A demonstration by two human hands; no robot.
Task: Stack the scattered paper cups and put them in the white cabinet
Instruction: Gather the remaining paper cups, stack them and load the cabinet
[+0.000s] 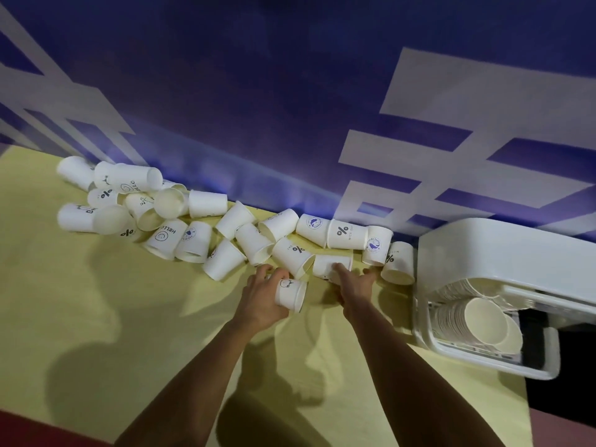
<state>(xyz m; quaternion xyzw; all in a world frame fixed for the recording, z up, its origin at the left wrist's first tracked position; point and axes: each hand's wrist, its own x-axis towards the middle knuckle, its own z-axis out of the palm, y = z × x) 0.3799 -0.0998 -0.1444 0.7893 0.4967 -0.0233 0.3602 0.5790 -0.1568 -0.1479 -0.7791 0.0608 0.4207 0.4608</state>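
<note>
The cup (290,293) lies sideways in my left grip (263,296), fingers curled round its thin paper side. My right grip (353,283) is spread wide, fingertips touching the next cup (325,264) on the yellow table (96,301). These tapered sides look easy to dent, so I'd pinch lightly, line up the rims and slide one inside the other. More cups (206,204) lie tumbled behind. The white cabinet (500,253) at right holds a nested stack (483,321).
</note>
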